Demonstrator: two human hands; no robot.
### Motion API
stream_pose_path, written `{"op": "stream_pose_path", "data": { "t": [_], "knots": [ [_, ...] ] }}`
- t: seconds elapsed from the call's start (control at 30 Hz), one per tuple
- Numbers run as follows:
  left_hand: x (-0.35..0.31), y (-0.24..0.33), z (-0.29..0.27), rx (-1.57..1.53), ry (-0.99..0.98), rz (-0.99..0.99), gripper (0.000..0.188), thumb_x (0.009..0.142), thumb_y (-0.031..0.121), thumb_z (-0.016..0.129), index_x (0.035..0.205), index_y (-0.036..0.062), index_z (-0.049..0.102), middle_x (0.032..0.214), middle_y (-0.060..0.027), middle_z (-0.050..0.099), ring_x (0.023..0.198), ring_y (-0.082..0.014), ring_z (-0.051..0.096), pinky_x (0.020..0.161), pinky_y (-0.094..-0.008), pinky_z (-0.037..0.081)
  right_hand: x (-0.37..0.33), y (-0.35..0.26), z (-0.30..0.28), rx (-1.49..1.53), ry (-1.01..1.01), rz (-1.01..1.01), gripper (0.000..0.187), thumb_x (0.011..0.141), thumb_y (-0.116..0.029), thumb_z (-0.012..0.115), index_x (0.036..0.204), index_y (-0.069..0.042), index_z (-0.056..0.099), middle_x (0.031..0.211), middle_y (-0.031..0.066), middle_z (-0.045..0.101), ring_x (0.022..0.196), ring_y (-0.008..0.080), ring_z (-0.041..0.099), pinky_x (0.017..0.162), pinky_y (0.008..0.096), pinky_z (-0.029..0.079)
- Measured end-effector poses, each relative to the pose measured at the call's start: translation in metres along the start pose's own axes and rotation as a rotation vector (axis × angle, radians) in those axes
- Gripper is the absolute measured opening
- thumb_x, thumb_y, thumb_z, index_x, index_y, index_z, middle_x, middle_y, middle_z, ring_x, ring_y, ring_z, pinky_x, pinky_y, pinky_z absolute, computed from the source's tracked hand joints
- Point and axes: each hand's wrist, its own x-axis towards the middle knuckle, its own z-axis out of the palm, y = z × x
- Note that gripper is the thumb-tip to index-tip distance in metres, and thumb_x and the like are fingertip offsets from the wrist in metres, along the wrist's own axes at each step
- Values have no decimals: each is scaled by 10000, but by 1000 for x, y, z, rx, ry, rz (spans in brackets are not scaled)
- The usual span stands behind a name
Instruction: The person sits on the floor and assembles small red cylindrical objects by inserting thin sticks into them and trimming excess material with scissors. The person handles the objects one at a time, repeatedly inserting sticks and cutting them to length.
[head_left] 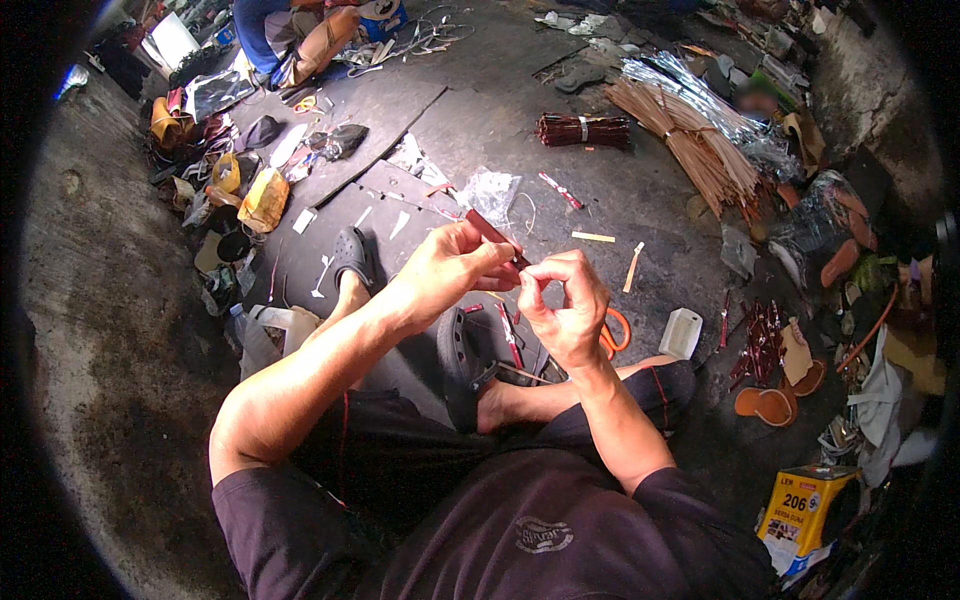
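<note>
left hand [448,268]: raised, thumb side up, fingers [490,257] closed in a firm grip. left wrist [405,303] nearly straight. bare left forearm [320,370] runs from the fingers down and leftward to a sharply bent elbow [237,440]. right hand [570,315]: just right of the left fingers, thumb and index drawn together in a pinch, other fingers curled. right wrist [590,362] below its fingers; bare right forearm [622,425] slants downward and rightward. both sets of fingertips lie close together.
</note>
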Motion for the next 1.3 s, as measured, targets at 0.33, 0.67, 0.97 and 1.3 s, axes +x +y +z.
{"op": "stream_pose_path", "data": {
  "t": [0.33,0.67,0.97,1.3],
  "knots": [
    [4,0,-13,-65,-86,-75,325,1014,249,526,1162,-29,608,1032,-126,665,986,-209,668,938,-343,532,-5,-13,-23,89,-110,372,283,866,-97,719,1105,3,606,947,128,693,809,190,677,723,330,534],
    [7,-4,-12,-129,-93,-67,362,1030,283,491,1182,-23,610,1011,-110,674,983,-214,665,932,-353,529,-12,-7,-20,193,-71,530,196,889,-99,709,1040,10,648,945,111,720,777,152,680,687,300,534],
    [6,-5,-11,-100,-109,-38,389,1024,324,510,1194,-12,608,1079,-105,658,1003,-215,659,946,-359,522,-15,-9,-18,169,-57,471,183,888,-90,706,1033,2,639,942,109,718,796,158,680,695,303,533],
    [2,-5,-6,50,-106,44,389,999,297,572,1253,3,568,1170,-121,632,1068,-202,633,988,-358,501,-13,-12,-18,-267,-43,-58,220,830,-3,722,1022,-28,620,936,126,638,805,257,658,694,344,536]
  ]
}}
